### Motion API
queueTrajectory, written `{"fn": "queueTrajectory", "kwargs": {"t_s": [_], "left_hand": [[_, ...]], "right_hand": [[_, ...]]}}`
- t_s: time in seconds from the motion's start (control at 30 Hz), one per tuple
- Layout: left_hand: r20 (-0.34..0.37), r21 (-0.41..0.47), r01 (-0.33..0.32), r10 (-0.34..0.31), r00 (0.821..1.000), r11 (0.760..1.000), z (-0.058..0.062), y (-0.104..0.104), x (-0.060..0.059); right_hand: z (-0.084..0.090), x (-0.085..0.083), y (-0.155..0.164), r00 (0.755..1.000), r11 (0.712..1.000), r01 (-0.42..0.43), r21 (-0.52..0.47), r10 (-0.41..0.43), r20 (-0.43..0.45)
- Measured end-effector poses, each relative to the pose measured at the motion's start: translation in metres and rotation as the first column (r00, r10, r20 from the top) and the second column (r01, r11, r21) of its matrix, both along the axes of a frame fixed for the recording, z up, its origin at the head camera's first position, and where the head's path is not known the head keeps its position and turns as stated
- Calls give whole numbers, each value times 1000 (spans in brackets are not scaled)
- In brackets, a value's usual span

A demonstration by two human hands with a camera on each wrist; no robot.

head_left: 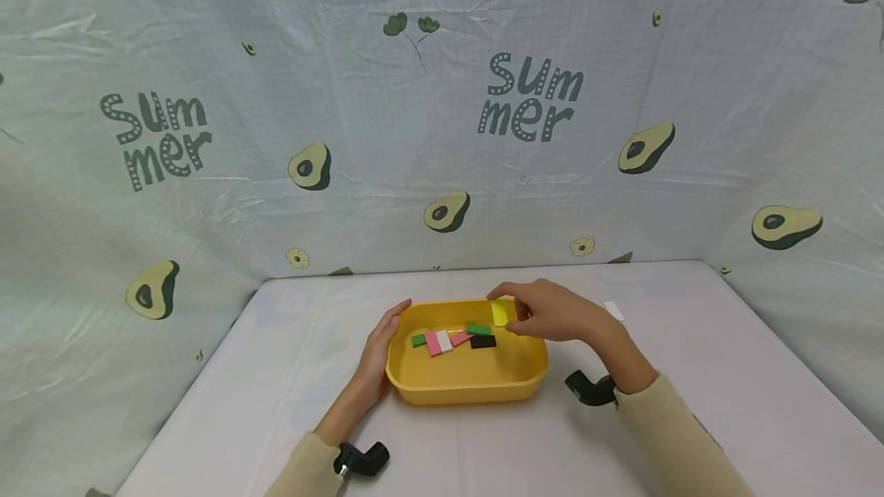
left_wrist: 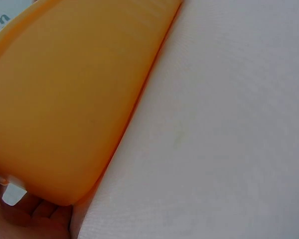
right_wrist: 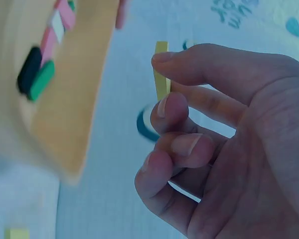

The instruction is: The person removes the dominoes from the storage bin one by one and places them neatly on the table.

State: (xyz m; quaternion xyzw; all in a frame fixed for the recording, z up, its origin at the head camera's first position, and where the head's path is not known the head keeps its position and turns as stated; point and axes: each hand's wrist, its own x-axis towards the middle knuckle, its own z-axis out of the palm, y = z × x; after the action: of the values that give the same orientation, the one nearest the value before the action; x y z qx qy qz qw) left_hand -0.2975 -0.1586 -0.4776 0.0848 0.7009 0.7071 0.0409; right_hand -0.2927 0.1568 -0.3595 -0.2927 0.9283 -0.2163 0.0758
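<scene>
**Yellow tile held over the tub, left hand bracing**

On the bench (head_left: 276, 374), draped in a pale cloth, stands a yellow tub (head_left: 470, 386) near the middle, in front of an avocado-print backdrop (head_left: 442, 136).

Left hand (head_left: 378, 355): lies flat against the tub's left wall, fingers reaching up to the rim. Fingers look fairly straight, pressing rather than gripping. The left wrist view shows only the tub's outer wall and bare cloth, with fingertips under the rim at the lower corner.

Right hand (head_left: 552, 313): above the tub's far right corner, pinching a small yellow tile (head_left: 499, 313) between thumb and forefinger. The right wrist view confirms the pinch: the tile (right_wrist: 162, 69) is seen edge-on, the thumb on one face, a finger on the other, the remaining fingers curled beneath.

Tub contents: a loose row of flat tiles on the floor, namely a green tile (head_left: 417, 340), pink tile (head_left: 432, 343), white tile (head_left: 443, 340), a second pink one (head_left: 459, 338), a second green one (head_left: 478, 329) and a black tile (head_left: 483, 341). Several touch or overlap.

Outside the tub: a small white piece (head_left: 614, 311) lies on the cloth just beyond the right hand.

Handling note (judgement): the tile is thin and held only at its edges, so a light, steady pinch matters. Keeping the left hand firm on the wall should keep the tub from sliding.
</scene>
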Motion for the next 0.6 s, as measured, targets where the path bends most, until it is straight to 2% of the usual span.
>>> {"fn": "queueTrajectory", "kwargs": {"t_s": [0.4,0.6], "left_hand": [[-4,-2,4,-4,1000,1000,1,-2,0],[-6,-3,11,-11,1000,1000,0,-4,0]], "right_hand": [[-2,-1,67,997,995,74,-66,-73,11],[-9,-5,97,988,986,152,-71,-149,41]]}}
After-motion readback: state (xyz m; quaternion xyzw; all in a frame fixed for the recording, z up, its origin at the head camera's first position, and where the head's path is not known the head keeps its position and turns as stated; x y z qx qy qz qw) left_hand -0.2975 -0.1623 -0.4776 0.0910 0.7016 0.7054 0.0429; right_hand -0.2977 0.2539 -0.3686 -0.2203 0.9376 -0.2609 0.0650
